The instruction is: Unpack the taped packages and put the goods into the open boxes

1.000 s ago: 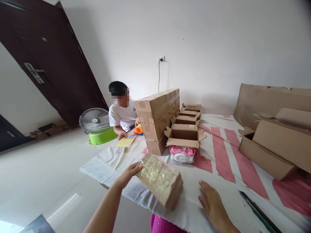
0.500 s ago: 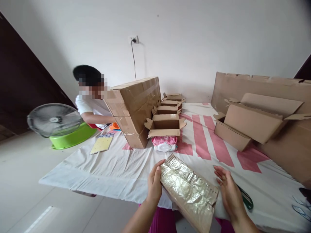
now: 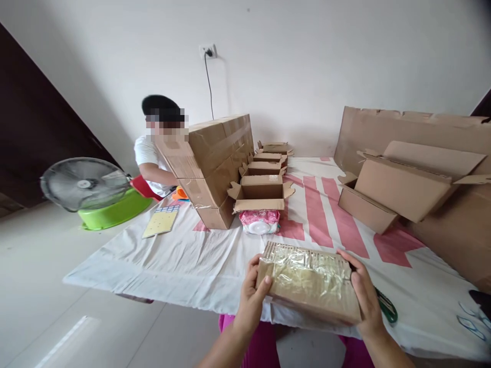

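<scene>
Between my two hands is a closed cardboard box (image 3: 310, 286), its top covered with shiny clear tape. My left hand (image 3: 255, 291) grips the box's left end, thumb along the near edge. At the right end, my right hand (image 3: 362, 289) is wrapped round the corner. The box is held over the near edge of the cloth-covered table (image 3: 184, 266). Just beyond it lies a pink pack of wipes (image 3: 260, 222). A green-handled tool (image 3: 386, 306), partly covered by my right hand, rests to the right.
Taped boxes (image 3: 215, 168) are stacked left of centre, with a row of open boxes (image 3: 264, 191) beside them. More open cartons (image 3: 402, 179) stand at the right. A yellow booklet (image 3: 159, 224) lies on the left. Behind the stack sits a person (image 3: 153, 163), near a fan (image 3: 86, 184).
My right hand has closed onto the box's right end. The box has turned to lie more crosswise, its right end swinging up and away from me.
</scene>
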Tool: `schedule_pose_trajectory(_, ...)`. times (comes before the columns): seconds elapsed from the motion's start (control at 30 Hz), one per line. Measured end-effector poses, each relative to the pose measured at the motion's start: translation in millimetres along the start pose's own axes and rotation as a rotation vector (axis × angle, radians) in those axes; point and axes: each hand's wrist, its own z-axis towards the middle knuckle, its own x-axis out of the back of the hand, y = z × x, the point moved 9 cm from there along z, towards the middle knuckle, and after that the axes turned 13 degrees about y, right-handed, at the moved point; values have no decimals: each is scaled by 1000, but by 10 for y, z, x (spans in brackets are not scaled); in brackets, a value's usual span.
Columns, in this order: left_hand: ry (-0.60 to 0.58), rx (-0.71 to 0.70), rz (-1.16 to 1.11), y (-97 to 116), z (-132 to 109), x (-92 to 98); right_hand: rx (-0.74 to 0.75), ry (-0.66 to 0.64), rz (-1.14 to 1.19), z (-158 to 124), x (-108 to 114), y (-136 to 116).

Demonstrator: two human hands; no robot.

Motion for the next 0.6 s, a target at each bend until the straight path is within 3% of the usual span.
schedule_pose_trajectory(0.13, -37, -304, 143, 347, 106, -4, -114, -20, -3, 96, -24, 445)
schedule_pose_trajectory(0.23, -104, -496, 152, 501, 147, -33, -43, -55, -106, 102, 11, 509)
schedule_pose_trajectory(0.37, -192, -459, 45, 386, 138, -92, 62, -46, -396, 307, 254, 590)
schedule_pose_trajectory(0.47, -169, -377, -39, 245, 93, -100, 78, -6, -672, 452, 513, 819)
schedule_pose_trajectory(0.6, -134, -347, -84, 185, 52, -100, 142, -103, -1057, 410, 634, 1153)
